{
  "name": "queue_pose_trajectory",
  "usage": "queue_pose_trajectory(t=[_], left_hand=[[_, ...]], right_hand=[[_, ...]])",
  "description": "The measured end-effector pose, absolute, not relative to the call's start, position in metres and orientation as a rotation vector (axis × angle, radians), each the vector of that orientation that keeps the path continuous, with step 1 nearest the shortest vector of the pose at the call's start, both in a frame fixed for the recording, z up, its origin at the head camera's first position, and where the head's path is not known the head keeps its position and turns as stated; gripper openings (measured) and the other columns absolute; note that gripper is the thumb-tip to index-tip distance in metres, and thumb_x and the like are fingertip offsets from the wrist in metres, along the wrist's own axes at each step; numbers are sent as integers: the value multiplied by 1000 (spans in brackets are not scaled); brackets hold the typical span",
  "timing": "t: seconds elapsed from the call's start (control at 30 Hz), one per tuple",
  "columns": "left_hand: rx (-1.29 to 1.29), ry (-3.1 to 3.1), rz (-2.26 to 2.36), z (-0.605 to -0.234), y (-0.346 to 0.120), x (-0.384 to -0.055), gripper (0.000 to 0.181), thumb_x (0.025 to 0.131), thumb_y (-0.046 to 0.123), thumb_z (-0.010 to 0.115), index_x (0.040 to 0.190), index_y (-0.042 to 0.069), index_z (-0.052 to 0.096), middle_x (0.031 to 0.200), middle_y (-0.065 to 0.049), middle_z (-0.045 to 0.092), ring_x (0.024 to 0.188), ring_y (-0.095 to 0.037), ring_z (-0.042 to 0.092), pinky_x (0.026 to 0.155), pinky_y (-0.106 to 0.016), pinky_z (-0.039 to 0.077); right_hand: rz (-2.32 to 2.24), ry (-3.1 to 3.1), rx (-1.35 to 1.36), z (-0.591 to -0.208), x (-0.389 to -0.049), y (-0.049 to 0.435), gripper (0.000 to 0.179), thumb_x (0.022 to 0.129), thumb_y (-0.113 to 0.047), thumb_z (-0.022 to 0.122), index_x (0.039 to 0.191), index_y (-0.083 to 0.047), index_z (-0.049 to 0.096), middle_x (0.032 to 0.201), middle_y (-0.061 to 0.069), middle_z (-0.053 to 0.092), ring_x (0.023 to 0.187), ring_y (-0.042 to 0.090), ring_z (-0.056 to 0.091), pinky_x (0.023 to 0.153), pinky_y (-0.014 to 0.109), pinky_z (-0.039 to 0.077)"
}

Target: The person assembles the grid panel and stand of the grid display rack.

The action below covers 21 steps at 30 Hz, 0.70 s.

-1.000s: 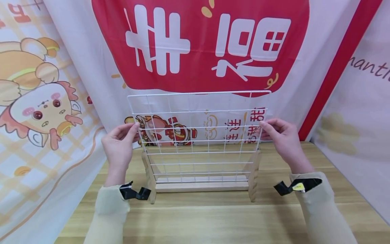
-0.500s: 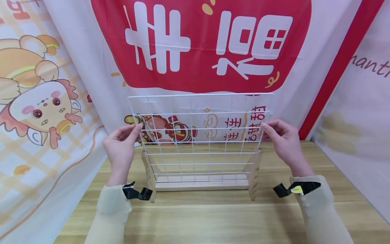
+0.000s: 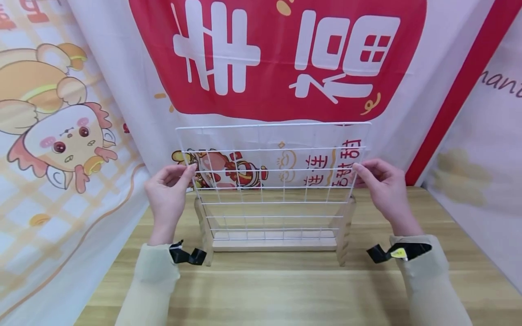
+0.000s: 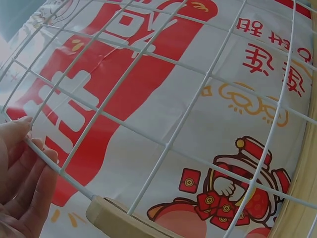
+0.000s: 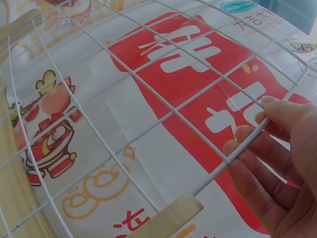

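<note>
A white wire grid panel [image 3: 261,170] stands upright between the two side pieces of a light wooden stand [image 3: 275,245]. My left hand [image 3: 169,194] pinches the panel's left edge wire between thumb and fingers, above the left wooden side. On the opposite edge, my right hand [image 3: 383,192] pinches the wire the same way. In the left wrist view the fingers [image 4: 42,186] lie along the rim wire, just above the top of the wooden side [image 4: 119,218]. The right wrist view has the thumb [image 5: 282,111] over the rim and the fingertips under it.
The stand rests on a wood-grain table [image 3: 269,290]. Behind it hangs a white cloth with a red printed patch [image 3: 277,54]. A cartoon-printed cloth [image 3: 61,145] covers the left side and a pale cloth [image 3: 469,172] the right. Black straps [image 3: 187,254] circle both sleeves.
The whole head view has shifted slightly, with the scene a little to the right. Both hands keep their hold on the panel's edges, and the panel stays in the stand.
</note>
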State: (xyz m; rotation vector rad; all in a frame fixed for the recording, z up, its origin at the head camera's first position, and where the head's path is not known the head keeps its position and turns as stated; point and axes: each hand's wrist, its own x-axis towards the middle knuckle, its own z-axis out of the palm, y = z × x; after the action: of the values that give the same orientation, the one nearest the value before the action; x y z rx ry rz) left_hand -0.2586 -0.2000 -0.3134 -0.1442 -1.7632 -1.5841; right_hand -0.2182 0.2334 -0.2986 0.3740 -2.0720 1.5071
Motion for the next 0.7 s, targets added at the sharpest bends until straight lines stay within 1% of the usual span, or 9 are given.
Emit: queue_pose_trajectory(t=[0.13, 0.2, 0.37, 0.47, 0.63, 0.7], left_hand=[[-125, -1771, -1597, -313, -201, -256, 28, 76, 22, 79, 88, -1, 69, 83, -11, 69, 66, -21, 65, 62, -28, 57], [-104, -1789, -1600, -312, -201, -254, 30, 76, 25, 79, 88, 0, 69, 84, -11, 69, 67, -22, 65, 62, -29, 57], [-27, -1875, -1597, -308, -202, -251, 36, 74, 36, 78, 90, 5, 69, 87, -8, 69, 73, -25, 65, 62, -25, 56], [-6, -1896, -1603, -306, -201, -250, 38, 73, 38, 78, 90, 6, 69, 88, -9, 68, 74, -28, 64, 62, -24, 56], [-20, -1894, -1604, -303, -200, -251, 37, 73, 36, 79, 89, 4, 69, 85, -10, 68, 70, -26, 64, 61, -27, 57], [-39, -1900, -1610, -302, -199, -251, 36, 74, 35, 79, 89, 4, 69, 84, -10, 68, 68, -25, 64, 60, -27, 57]], right_hand=[[1521, -2073, 381, -298, -220, 233, 24, 92, -20, 62, 103, 2, 64, 88, 13, 65, 74, 24, 64, 70, 29, 56], [1535, -2078, 386, -300, -222, 234, 24, 91, -19, 63, 103, 2, 64, 88, 14, 65, 74, 25, 64, 70, 28, 56], [1563, -2100, 391, -309, -233, 243, 24, 91, -21, 64, 103, -1, 65, 89, 15, 65, 74, 25, 65, 68, 30, 56], [1551, -2123, 386, -312, -238, 248, 24, 90, -24, 64, 104, -4, 65, 89, 13, 65, 75, 24, 65, 68, 31, 57], [1541, -2167, 398, -310, -239, 252, 27, 90, -26, 64, 105, -3, 64, 92, 15, 66, 78, 26, 66, 69, 33, 57], [1534, -2207, 388, -307, -237, 253, 29, 90, -27, 64, 106, -3, 64, 94, 16, 66, 79, 26, 66, 69, 32, 57]])
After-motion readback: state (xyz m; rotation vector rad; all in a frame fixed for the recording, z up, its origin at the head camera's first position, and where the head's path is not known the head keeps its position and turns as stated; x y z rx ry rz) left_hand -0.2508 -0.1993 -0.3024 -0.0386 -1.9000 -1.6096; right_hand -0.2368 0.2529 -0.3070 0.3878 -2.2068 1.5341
